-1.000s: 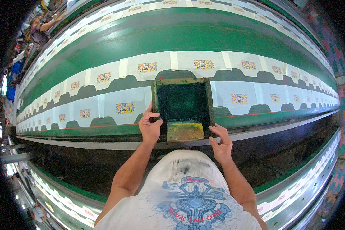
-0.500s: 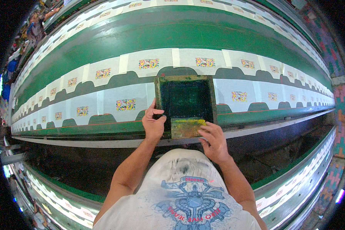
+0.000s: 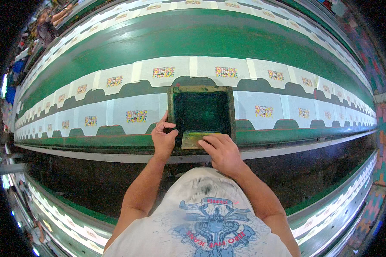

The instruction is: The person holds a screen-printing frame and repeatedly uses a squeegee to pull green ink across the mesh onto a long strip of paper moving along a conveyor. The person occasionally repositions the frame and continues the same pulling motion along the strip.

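Note:
A dark wooden screen-printing frame (image 3: 232, 109) lies on the row of white fabric pieces at the near edge of the long table. Its mesh (image 3: 201, 110) looks dark green to black. My left hand (image 3: 162, 141) is closed round the frame's left side, thumb and fingers pinching the edge. Inside the near end of the frame rests a wide squeegee (image 3: 190, 141), stained yellow and brown. My right hand (image 3: 223, 153) holds it, fingers laid over its top and right part; the thumb is hidden.
White fabric pieces (image 3: 158, 101) with colourful printed rectangles run in two rows along the green table (image 3: 128, 51). A pale rail (image 3: 103, 157) borders its near edge. More such tables stand beyond and behind me. Another person (image 3: 46, 28) is at the far left.
My right hand has slid left and further over the squeegee, its fingers now lying across the top. My left hand keeps its hold on the frame. The whole view has shifted slightly.

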